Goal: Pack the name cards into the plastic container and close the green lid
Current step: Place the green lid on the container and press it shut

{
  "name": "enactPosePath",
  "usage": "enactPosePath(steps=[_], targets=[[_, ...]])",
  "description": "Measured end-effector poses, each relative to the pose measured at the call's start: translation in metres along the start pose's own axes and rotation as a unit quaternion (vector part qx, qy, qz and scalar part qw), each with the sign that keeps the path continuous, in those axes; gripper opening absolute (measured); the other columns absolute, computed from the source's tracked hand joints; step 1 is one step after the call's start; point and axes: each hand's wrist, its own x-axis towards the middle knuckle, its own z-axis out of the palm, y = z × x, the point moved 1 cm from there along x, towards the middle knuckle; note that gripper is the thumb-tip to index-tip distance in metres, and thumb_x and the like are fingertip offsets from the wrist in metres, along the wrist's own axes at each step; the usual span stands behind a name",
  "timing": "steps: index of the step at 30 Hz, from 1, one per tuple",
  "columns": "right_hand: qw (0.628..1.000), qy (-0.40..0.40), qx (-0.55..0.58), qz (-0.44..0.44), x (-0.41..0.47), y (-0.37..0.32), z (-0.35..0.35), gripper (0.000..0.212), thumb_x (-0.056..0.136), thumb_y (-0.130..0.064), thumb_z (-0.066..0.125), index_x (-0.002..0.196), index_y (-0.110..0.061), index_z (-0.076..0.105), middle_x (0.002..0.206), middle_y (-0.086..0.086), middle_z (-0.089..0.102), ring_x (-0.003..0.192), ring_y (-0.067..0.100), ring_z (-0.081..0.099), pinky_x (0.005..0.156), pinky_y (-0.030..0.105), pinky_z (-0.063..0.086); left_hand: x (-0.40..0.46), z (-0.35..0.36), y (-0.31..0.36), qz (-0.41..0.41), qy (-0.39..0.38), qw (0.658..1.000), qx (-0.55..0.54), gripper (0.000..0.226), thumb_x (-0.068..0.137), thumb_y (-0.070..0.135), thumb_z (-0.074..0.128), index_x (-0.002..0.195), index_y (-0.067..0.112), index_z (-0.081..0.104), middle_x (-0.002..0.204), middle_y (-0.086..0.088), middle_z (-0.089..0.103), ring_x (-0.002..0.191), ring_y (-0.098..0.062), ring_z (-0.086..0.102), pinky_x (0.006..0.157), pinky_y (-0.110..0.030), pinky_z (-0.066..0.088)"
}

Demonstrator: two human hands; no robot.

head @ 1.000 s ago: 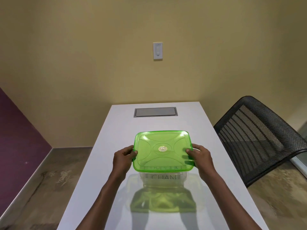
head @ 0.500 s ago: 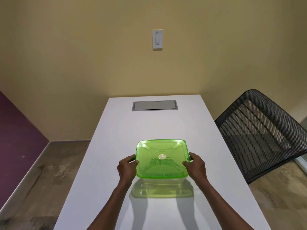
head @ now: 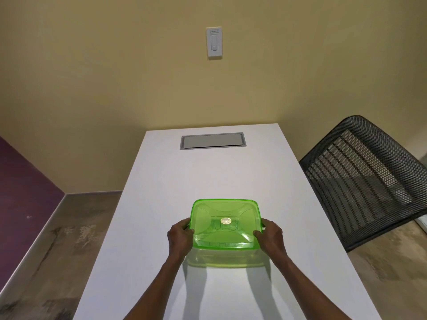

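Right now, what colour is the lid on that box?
Translucent bright green lid, seen best from the head view.

I see a translucent, glossy green plastic lid (head: 225, 224) over a clear plastic container (head: 225, 256), on a smooth white worktop (head: 208, 176) with a brushed-metal hatch (head: 212, 141); black mesh chair (head: 362, 179); mottled concrete floor (head: 76, 229).

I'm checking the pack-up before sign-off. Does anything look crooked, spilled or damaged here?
Nothing stands out. The green lid sits level on the clear container, edges lined up, with the left hand and right hand gripping its sides. Nothing lies loose on the white table.
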Motion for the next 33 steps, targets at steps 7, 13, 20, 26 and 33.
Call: enactPosePath(steps=[7, 13, 20, 26, 33], targets=[[1.0, -0.007, -0.028, 0.002, 0.005, 0.006, 0.006, 0.027, 0.08, -0.007, 0.066, 0.106, -0.002, 0.065, 0.103, 0.019, 0.065, 0.098, 0.033, 0.06, 0.079, 0.033, 0.045, 0.008, 0.006, -0.006, 0.0, -0.007, 1.0, 0.026, 0.033, 0.078, -0.003, 0.065, 0.105, 0.014, 0.075, 0.079, 0.01, 0.064, 0.078, -0.017, 0.059, 0.074, -0.023, 0.04], [1.0, -0.005, -0.027, 0.008, 0.007, 0.008, 0.011, 0.032, 0.08, -0.008, 0.066, 0.112, -0.001, 0.063, 0.106, 0.021, 0.063, 0.101, 0.034, 0.059, 0.081, 0.033, 0.045, 0.012, 0.01, -0.011, -0.01, -0.016, 0.999, 0.03, 0.033, 0.079, -0.002, 0.066, 0.106, 0.014, 0.074, 0.086, 0.002, 0.071, 0.081, -0.017, 0.06, 0.075, -0.022, 0.039], [0.999, -0.013, -0.034, 0.003, 0.006, 0.012, 0.014, 0.032, 0.08, -0.008, 0.065, 0.111, -0.003, 0.062, 0.1, 0.02, 0.06, 0.097, 0.035, 0.059, 0.077, 0.032, 0.044, 0.012, 0.012, -0.014, -0.015, -0.015, 0.999, 0.032, 0.034, 0.079, -0.003, 0.064, 0.106, 0.014, 0.074, 0.079, 0.005, 0.065, 0.078, -0.016, 0.056, 0.074, -0.023, 0.039], [0.999, -0.038, -0.001, -0.004, 0.001, 0.016, 0.012, 0.041, 0.079, -0.009, 0.063, 0.12, -0.011, 0.059, 0.084, 0.008, 0.062, 0.078, 0.026, 0.055, 0.067, 0.027, 0.04, 0.003, 0.014, -0.014, -0.054, -0.03, 0.998, -0.005, 0.042, 0.086, 0.002, 0.058, 0.124, 0.016, 0.066, 0.114, -0.005, 0.071, 0.11, -0.024, 0.062, 0.088, -0.027, 0.044], [0.997, -0.05, 0.049, 0.013, -0.002, 0.024, 0.008, 0.066, 0.08, -0.006, 0.069, 0.14, -0.021, 0.048, 0.06, 0.003, 0.053, 0.058, 0.016, 0.048, 0.054, 0.016, 0.04, -0.005, 0.011, -0.03, -0.105, -0.053, 0.992, -0.036, 0.02, 0.089, 0.013, 0.062, 0.101, 0.025, 0.073, 0.091, 0.0, 0.072, 0.094, -0.023, 0.064, 0.084, -0.032, 0.048]])
